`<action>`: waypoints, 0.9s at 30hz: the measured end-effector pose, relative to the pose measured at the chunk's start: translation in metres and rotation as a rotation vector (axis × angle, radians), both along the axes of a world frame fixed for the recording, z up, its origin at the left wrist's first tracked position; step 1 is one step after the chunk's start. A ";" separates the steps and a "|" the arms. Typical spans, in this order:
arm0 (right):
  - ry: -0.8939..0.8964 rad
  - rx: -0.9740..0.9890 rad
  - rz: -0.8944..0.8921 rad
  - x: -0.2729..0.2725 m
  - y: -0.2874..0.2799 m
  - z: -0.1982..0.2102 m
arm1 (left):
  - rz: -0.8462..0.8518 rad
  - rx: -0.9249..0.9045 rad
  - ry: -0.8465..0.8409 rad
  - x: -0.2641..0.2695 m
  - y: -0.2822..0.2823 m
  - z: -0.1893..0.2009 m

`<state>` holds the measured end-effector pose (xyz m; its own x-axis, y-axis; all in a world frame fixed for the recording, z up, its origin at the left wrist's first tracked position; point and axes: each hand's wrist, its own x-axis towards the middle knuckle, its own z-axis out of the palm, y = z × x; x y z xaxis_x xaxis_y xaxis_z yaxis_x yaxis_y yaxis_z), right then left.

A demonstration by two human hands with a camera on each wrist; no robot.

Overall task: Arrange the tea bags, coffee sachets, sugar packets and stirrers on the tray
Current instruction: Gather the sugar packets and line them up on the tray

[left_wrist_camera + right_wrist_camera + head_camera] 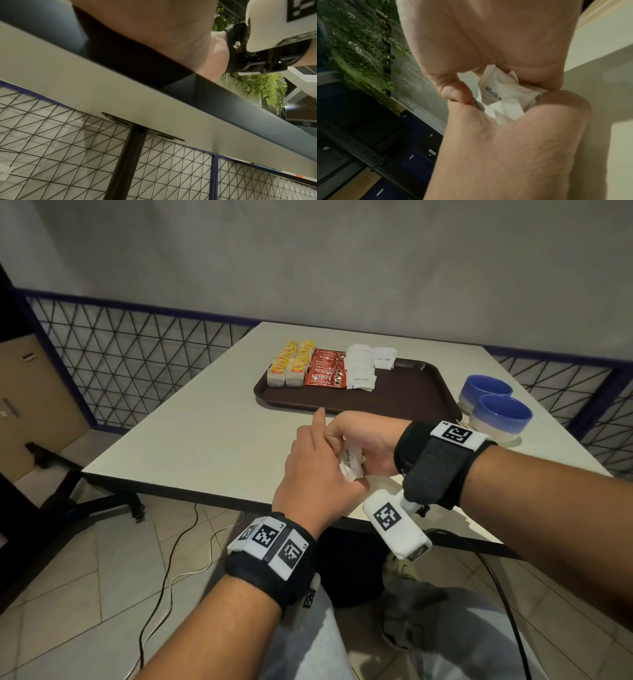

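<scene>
only right wrist view shows both hands (505,94) gripping sugar packets (501,94).

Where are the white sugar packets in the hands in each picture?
Head: the sugar packets sit at centre, pinched between the left hand and right hand, near the table's front edge.
Left wrist: not in it; only palm, table underside and the right wrist's camera.
Right wrist: sugar packets at centre, squeezed between both hands.
Shared landmark: the pale table.
</scene>
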<state>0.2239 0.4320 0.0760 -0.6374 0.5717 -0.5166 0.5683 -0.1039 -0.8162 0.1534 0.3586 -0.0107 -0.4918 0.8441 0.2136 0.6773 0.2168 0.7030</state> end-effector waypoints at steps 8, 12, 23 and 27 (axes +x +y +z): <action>-0.020 0.078 0.074 0.001 0.002 0.000 | 0.027 0.034 -0.093 0.001 -0.003 0.000; 0.010 0.042 0.177 0.005 0.006 -0.001 | 0.027 0.044 -0.043 0.003 -0.004 0.000; -0.066 0.220 0.431 0.017 0.032 -0.010 | -0.018 0.072 0.122 0.000 -0.002 -0.005; -0.154 0.357 0.485 0.008 0.024 -0.004 | -0.064 0.064 0.099 -0.001 -0.002 -0.003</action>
<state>0.2319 0.4559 0.0720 -0.8013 0.3903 -0.4535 0.5963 0.4593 -0.6583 0.1525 0.3561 -0.0139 -0.4113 0.8560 0.3133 0.7551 0.1275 0.6431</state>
